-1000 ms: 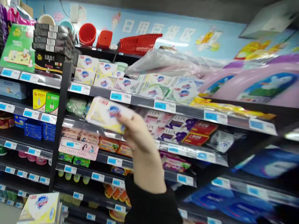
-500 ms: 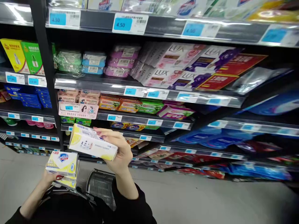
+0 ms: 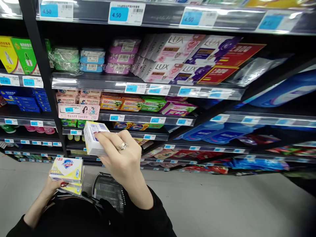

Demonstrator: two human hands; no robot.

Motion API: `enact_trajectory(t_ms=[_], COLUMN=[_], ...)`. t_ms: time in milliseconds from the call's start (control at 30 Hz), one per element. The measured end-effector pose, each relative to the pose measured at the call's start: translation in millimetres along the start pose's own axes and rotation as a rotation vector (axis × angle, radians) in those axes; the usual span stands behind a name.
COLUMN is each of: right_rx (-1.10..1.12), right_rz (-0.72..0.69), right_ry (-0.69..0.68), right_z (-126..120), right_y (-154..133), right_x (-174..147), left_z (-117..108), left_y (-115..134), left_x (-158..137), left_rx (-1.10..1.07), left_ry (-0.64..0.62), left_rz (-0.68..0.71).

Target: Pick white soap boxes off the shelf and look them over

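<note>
Soap boxes in both hands, above the basket

We judge the step as gathering boxes off the shelves; the next move calls for lowering them with care toward the dark mesh shopping basket [image 3: 107, 194]. Our right hand [image 3: 123, 158] has its grip closed around a small white cardboard soap box [image 3: 92, 141], held above the basket, barcode end up. Our left hand [image 3: 53, 186], left of the basket, is clamped on a stack of yellow-and-white soap boxes [image 3: 67, 171].
</note>
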State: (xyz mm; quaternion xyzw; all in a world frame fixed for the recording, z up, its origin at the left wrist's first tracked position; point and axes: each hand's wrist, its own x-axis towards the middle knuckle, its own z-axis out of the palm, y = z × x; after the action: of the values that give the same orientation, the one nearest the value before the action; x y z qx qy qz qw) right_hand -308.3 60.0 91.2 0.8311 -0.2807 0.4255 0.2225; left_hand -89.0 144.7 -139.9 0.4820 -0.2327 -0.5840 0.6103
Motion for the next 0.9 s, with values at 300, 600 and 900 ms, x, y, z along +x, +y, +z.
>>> enact_trajectory(t_ms=[300,600,900], right_rx=[1.109,1.761,1.71], right_rz=[0.494,0.947,1.256], right_ry=[-0.034,0.018,-0.089], right_z=[29.6,70.4,59.7], right_y=[26.8,10.8,5.6], right_x=[-20.2,-45.3,-56.6], left_z=[11.6,13.5,17.3], left_y=[5.5,3.7,13.5], left_x=[-6.1,-2.7,0.4], left_rx=[-0.026,-0.095,0.055], left_ry=[0.016,0.009,-0.014], left_rz=[0.019,0.131,0.175])
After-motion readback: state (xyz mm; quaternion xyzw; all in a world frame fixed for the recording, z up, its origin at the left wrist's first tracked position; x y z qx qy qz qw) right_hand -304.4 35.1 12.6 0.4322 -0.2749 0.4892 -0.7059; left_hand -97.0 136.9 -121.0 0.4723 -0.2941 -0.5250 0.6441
